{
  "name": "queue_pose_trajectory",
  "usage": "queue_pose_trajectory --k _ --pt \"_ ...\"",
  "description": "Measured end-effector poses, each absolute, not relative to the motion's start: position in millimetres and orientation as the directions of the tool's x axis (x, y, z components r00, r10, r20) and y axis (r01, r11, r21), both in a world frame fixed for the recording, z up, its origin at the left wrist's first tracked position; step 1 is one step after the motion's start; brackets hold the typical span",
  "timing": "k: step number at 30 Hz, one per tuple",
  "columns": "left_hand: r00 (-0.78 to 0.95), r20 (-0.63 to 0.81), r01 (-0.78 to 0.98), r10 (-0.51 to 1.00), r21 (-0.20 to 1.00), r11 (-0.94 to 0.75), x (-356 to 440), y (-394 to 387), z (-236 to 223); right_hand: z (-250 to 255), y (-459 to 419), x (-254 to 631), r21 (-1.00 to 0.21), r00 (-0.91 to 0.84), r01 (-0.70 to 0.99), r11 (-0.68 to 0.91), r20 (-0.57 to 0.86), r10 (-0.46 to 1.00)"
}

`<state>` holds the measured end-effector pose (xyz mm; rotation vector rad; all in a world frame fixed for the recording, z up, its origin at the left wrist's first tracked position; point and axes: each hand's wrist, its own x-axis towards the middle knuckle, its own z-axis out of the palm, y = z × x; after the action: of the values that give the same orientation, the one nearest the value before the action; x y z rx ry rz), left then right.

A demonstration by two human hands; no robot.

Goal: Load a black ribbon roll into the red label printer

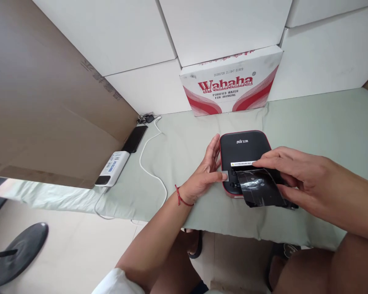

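Left hand [207, 171] half-curled along left side of black case [245, 150], thumb on grey tab [226, 175]; cannot tell if gripping. Right hand [306, 175] nearly closed, black glossy flap [260, 190] apparently pinched between thumb and curled fingers, forefinger reaching right end of white label [241, 164]. Case flat on cloth-covered desk [319, 130], between hands, long axis running away from person. Flap over case's near right corner, right hand nearer. Farther left: white cable [155, 177], power bank [117, 163], phone [135, 139]. Beyond: carton [233, 90].
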<state>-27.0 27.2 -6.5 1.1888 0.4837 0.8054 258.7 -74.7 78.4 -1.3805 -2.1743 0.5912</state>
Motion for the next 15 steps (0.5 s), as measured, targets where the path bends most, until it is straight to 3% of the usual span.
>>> queue_pose_trajectory --k 7,12,15 --pt "0.584 0.006 -0.337 0.812 0.911 0.236 -18 20 1 73 -60 253 -0.519 -0.488 0.645 0.561 0.285 0.825" --pt "0.575 -0.039 -0.356 0.817 0.887 0.293 -15 20 0 69 -56 246 -0.427 -0.402 0.681 0.595 0.462 0.791" --pt "0.548 -0.033 -0.374 0.836 0.885 0.279 -14 20 -6 76 -55 233 -0.403 -0.346 0.721 0.564 0.495 0.797"
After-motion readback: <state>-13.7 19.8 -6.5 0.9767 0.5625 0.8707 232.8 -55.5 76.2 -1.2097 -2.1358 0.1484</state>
